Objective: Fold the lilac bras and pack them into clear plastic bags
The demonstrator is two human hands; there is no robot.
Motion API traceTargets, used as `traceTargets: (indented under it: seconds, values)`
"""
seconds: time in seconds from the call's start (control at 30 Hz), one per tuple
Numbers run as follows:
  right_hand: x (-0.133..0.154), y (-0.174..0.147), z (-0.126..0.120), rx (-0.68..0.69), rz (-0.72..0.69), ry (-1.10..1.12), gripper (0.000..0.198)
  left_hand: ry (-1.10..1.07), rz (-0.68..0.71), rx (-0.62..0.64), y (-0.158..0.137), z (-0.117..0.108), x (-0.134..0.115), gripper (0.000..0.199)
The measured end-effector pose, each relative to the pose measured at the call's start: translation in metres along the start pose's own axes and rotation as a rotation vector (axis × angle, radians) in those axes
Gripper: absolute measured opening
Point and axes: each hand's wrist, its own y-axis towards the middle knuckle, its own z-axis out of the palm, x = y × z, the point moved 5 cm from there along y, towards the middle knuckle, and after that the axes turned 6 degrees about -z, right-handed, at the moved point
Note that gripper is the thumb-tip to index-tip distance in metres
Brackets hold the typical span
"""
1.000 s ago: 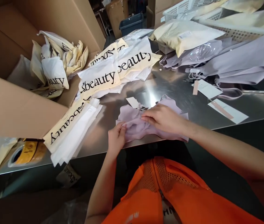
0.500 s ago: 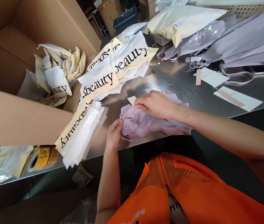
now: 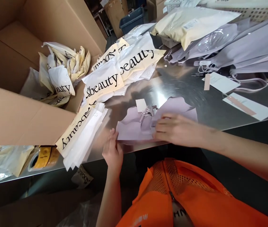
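A thin lilac garment (image 3: pixel 134 127) with wavy edges lies at the front of the metal table, its kind unclear. A small white tag (image 3: pixel 141 105) and a white string (image 3: pixel 147 111) rest on its upper middle. By the garment's lower left corner is my left hand (image 3: pixel 113 153), fingers stretched and apart, the tips at the fabric's edge. My right hand (image 3: pixel 171 130) lies over the right half with bent fingers closed on the cloth; its fingertips are slightly blurred and part of the fabric is hidden beneath it.
A large cardboard box (image 3: pixel 30 121) with printed bags stands at left. Several "beauty" bags (image 3: pixel 103 80) are piled beside it. Lilac garments (image 3: pixel 254 47) and loose white cards (image 3: pixel 249 105) lie at right. The metal table's (image 3: pixel 181 85) front edge runs below my hands.
The garment has turned to show its plain outside, hiding the printed inner lettering. My right hand has left the white tag and moved down and right; my left hand has moved down and loosened.
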Motion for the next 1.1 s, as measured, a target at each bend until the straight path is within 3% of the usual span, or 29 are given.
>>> traceTargets:
  seconds: [0.07,0.13,0.27,0.33,0.43,0.53,0.63,0.73,0.87,1.0,1.1]
  values:
    - [0.007,-0.005,0.007,0.104,0.023,0.128,0.014,0.052,-0.004,0.047,-0.020,0.005,0.008,0.036]
    - [-0.001,-0.002,0.008,0.144,0.107,0.212,0.025,0.070,-0.029,0.087,-0.038,0.007,0.013,0.031]
    - [-0.047,0.014,0.014,0.184,0.386,0.137,0.050,0.076,-0.081,0.063,-0.051,-0.002,0.022,0.027]
    - [-0.069,0.021,0.031,0.353,0.523,0.142,0.063,0.149,-0.141,0.047,-0.041,-0.012,0.038,0.025]
    - [-0.079,0.032,0.061,0.572,0.622,0.267,0.073,0.379,-0.346,0.124,-0.008,-0.028,0.087,0.030]
    - [-0.067,0.046,0.073,0.561,0.659,0.269,0.082,0.495,-0.471,0.193,0.031,-0.042,0.139,0.032]
    - [-0.053,0.051,0.076,0.609,0.690,0.158,0.091,0.496,-0.430,0.323,0.060,-0.034,0.164,0.040]
    - [-0.049,0.048,0.078,0.624,0.724,0.157,0.086,0.492,-0.364,0.461,0.068,-0.011,0.163,0.039]
    - [-0.056,0.035,0.077,0.552,0.818,0.238,0.077,0.512,-0.359,0.506,0.067,0.009,0.155,0.028]
    - [-0.070,0.015,0.068,0.543,0.933,0.247,0.068,0.483,-0.403,0.483,0.073,0.008,0.147,0.028]
    - [-0.088,-0.011,0.056,0.543,1.047,0.255,0.066,0.400,-0.419,0.451,0.075,0.003,0.128,0.022]
